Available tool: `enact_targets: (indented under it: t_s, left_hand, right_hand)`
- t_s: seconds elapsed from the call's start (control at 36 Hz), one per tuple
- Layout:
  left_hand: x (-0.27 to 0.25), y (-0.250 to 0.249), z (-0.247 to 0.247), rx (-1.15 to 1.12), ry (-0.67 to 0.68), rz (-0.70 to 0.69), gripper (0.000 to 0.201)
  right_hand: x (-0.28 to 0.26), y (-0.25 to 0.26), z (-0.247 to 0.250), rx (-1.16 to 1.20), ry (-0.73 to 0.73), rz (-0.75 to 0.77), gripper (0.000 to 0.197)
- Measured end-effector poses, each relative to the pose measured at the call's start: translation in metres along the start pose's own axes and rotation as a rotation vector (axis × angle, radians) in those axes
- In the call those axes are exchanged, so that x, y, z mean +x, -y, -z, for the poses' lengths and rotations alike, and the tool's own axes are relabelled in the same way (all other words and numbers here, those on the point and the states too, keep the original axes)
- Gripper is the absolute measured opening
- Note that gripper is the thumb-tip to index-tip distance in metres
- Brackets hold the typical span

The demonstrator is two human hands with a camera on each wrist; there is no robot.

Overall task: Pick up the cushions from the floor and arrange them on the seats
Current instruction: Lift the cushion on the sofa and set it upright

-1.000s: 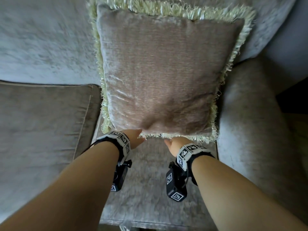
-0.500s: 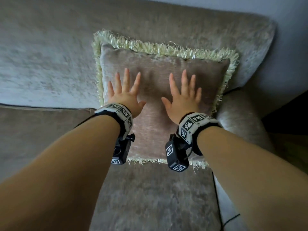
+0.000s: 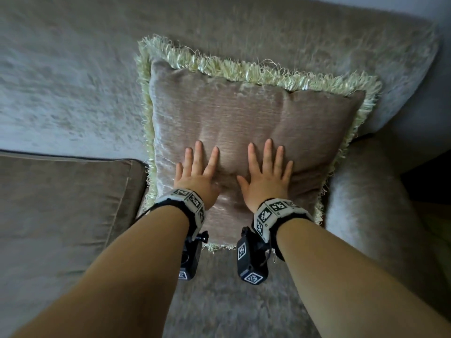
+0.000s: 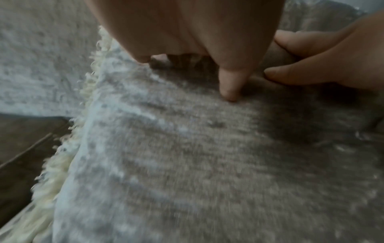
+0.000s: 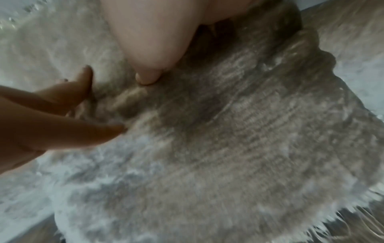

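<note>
Velvet-like taupe cushion (image 3: 244, 132) with a pale cream fringe (image 3: 219, 67) on all visible edges, standing on the sofa seat (image 3: 231, 301) and leaning against the backrest (image 3: 73, 81) at the right end of the sofa, just beside the padded armrest (image 3: 366, 215). Left hand (image 3: 197, 176): flat on the lower face of the cushion, fingers straight and spread, palm pressing the fabric, grasping nothing. Right hand (image 3: 266, 176): likewise flat and spread just to the right of the left hand, the two thumbs near each other but apart, nothing clasped. Fabric between and above the hands shows shallow dents and creases. Left wrist view: blurred; thumb tip of the left hand (image 4: 228, 85) resting on the cushion (image 4: 187, 156), fingers of the right hand (image 4: 311, 65) alongside at right, fringe (image 4: 62, 156) running down the left edge. Right wrist view: blurred; right hand (image 5: 149, 41) on the cushion (image 5: 228, 139), left hand (image 5: 51, 115) entering from the left. Separate darker seat cushion (image 3: 61, 203) lies to the left on the sofa. Both wrists carry bands with black-and-white square markers (image 3: 275, 211) and small black cameras (image 3: 251, 259) beneath.
</note>
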State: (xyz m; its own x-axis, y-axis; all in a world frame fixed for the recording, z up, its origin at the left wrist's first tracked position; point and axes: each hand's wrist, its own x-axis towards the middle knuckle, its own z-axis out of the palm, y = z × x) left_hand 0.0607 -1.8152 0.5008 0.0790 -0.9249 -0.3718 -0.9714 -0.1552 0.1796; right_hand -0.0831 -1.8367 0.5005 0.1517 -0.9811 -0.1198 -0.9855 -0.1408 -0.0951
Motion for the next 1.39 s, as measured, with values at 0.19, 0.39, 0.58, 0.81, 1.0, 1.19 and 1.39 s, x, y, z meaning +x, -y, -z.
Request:
enact_targets:
  t_s: [0.19,0.39,0.58,0.81,1.0,1.19,1.39]
  left_hand:
    - [-0.023,0.013,-0.046,-0.04,0.165,-0.004,0.09]
    - [-0.028,0.015,-0.053,-0.022,0.265,0.008,0.082]
    - [-0.043,0.014,-0.055,0.001,0.467,0.047,0.07]
    - [-0.059,0.011,-0.021,-0.018,0.352,0.102,0.05]
    - [-0.091,0.011,0.087,-0.078,0.142,0.101,0.06]
    - [-0.155,0.023,0.185,-0.047,-0.062,0.133,0.068]
    - [-0.234,0.009,0.254,-0.055,-0.187,0.21,0.068]
  right_hand:
    - [-0.033,-0.007,-0.029,-0.036,0.13,0.055,0.081]
    - [-0.06,-0.013,-0.049,-0.064,0.365,0.111,0.072]
    - [-0.079,-0.014,-0.051,0.014,0.568,0.073,0.075]
    - [-0.083,0.004,-0.013,0.131,0.436,-0.068,0.053]
    - [-0.082,0.024,0.077,0.03,0.145,0.052,0.073]
    - [-0.1,0.035,0.188,0.086,0.068,0.058,0.074]
    - [-0.13,0.039,0.285,0.205,-0.038,0.131,0.074]
